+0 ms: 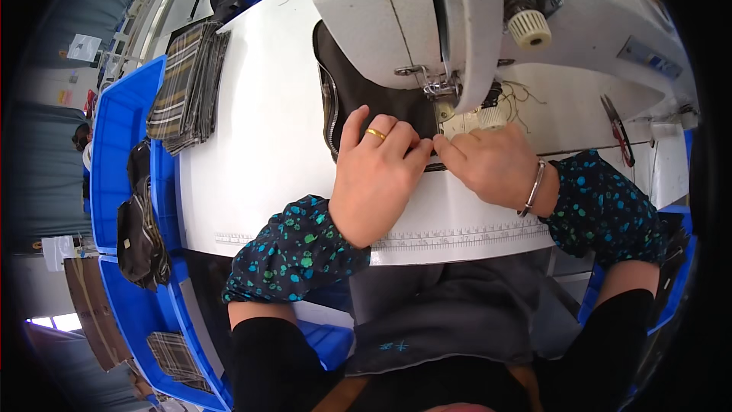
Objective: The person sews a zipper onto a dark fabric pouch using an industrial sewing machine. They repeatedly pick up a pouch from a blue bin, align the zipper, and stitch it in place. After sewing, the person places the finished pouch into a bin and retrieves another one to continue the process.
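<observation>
A dark brown fabric piece (pixel 347 69) with a metal zipper (pixel 330 118) along its left edge lies under the head of a white sewing machine (pixel 374 15). My left hand (pixel 379 172), with a gold ring, rests on the piece, its thumb and forefinger closed at the near right corner. From the other side my right hand (pixel 492 168) pinches the same corner, fingers curled. Both sets of fingertips almost meet, just in front of the presser foot (pixel 442 90). The fabric between the fingertips is largely hidden.
Red-handled thread snips (pixel 619 133) lie at the right, beyond loose threads (pixel 522 103). A stack of plaid fabric pieces (pixel 187 84) sits at the table's left edge. Blue bins (pixel 114 133) stand left, one with dark pieces hanging over it. A printed ruler (pixel 450 240) runs along the front edge.
</observation>
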The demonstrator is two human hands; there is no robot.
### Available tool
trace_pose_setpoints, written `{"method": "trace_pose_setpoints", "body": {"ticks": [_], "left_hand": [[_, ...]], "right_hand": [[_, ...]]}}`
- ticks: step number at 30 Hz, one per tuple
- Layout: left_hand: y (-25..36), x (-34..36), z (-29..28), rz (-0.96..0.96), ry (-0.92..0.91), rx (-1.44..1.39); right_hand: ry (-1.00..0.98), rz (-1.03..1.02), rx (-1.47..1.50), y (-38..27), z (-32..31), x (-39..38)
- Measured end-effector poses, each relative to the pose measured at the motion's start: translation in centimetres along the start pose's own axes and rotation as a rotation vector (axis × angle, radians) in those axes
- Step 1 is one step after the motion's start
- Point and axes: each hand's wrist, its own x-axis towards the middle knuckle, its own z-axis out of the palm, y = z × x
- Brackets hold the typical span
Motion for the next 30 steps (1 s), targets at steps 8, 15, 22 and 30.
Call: {"method": "trace_pose_setpoints", "body": {"ticks": [8,15,22,30], "left_hand": [[-1.8,1.5,1.3,0.024,0.042,0.016],[-3.2,2.1,2.1,-0.031,0.033,-0.016],[-3.3,2.3,1.6,-0.187,-0.029,0.063],[4.3,-2.0,-3.3,-0.275,-0.088,-0.296]], "right_hand": [[-0.028,0.117,-0.060,0.1,-0.1,0.2],[0.024,0.112,-0.014,0.1,0.8,0.2],[-0.003,0.143,0.098,0.3,0.3,0.5],[-0.052,0.679,1.156,-1.0,-1.6,-0.1]]}}
